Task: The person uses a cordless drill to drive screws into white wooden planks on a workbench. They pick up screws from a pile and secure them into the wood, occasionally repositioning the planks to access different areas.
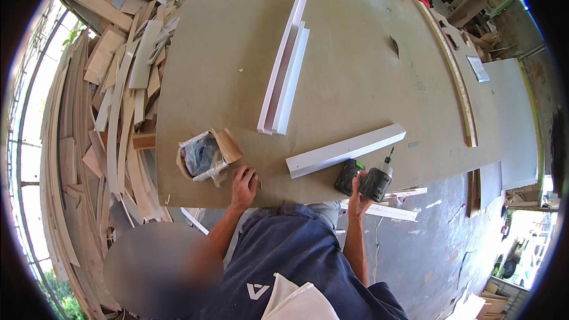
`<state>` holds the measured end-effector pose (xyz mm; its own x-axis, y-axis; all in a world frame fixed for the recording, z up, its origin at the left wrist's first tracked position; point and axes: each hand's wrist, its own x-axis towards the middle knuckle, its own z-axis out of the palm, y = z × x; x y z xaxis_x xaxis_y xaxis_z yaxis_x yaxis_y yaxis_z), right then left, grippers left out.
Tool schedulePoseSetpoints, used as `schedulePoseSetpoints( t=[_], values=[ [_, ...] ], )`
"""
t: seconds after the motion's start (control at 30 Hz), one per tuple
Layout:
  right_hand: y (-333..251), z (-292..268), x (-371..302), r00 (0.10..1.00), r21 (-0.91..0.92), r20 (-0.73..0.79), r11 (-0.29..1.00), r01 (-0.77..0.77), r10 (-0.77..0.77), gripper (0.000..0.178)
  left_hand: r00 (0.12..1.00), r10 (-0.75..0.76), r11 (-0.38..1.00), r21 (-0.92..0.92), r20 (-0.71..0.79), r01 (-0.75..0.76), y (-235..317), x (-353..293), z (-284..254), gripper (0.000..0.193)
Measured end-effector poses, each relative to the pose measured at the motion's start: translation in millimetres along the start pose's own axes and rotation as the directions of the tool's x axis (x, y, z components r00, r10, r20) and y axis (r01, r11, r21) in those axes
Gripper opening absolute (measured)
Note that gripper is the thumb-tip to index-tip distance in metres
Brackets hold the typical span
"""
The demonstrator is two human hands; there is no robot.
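Note:
My right hand (pixel 358 197) is wrapped round the grip of a black cordless drill (pixel 374 185), its bit pointing up and away from me. The drill's battery end lies beside the near edge of a white strip (pixel 347 149) that has small holes along it. My left hand (pixel 242 186) rests at the table's near edge with its fingers curled together; something small and dark shows at the fingertips, too small to name. Just left of that hand stands an open cardboard box (pixel 230 145), with a plastic bag of dark small pieces (pixel 201 153) inside.
Two long white channel-like pieces (pixel 284 71) lie side by side on the brown table (pixel 355 71). A long wooden strip (pixel 453 77) runs along the right side. Piled wood offcuts (pixel 127 83) crowd the left, and grey floor (pixel 432 231) shows at the lower right.

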<state>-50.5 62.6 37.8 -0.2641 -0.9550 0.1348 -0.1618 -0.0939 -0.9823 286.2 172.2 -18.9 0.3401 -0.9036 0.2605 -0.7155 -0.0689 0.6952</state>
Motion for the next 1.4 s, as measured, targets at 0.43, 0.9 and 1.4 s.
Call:
schedulePoseSetpoints(
  t=[0.43, 0.9, 1.4],
  values=[
    [-28.2, -38.6, -67.6, 0.993, -0.466, -0.090, 0.885, 0.022, -0.072, 0.033, 0.953, 0.076, 0.991, 0.088, 0.293, -0.106, -11.2, 14.4, -16.0, 0.019],
    [-44.1, 149.0, -37.4, 0.323, -0.188, 0.921, 0.478, 0.858, -0.217, 0.012, 0.906, 0.220, 0.850, 0.384, 0.362, -0.361, -14.6, 11.0, -2.8, 0.020],
    [4.8, 164.7, -62.6, -0.011, 0.161, 0.925, 0.362, 0.918, -0.380, 0.016, 0.991, 0.073, 0.978, 0.186, 0.109, -0.092, -20.7, 2.9, 0.7, 0.017]
  ],
)
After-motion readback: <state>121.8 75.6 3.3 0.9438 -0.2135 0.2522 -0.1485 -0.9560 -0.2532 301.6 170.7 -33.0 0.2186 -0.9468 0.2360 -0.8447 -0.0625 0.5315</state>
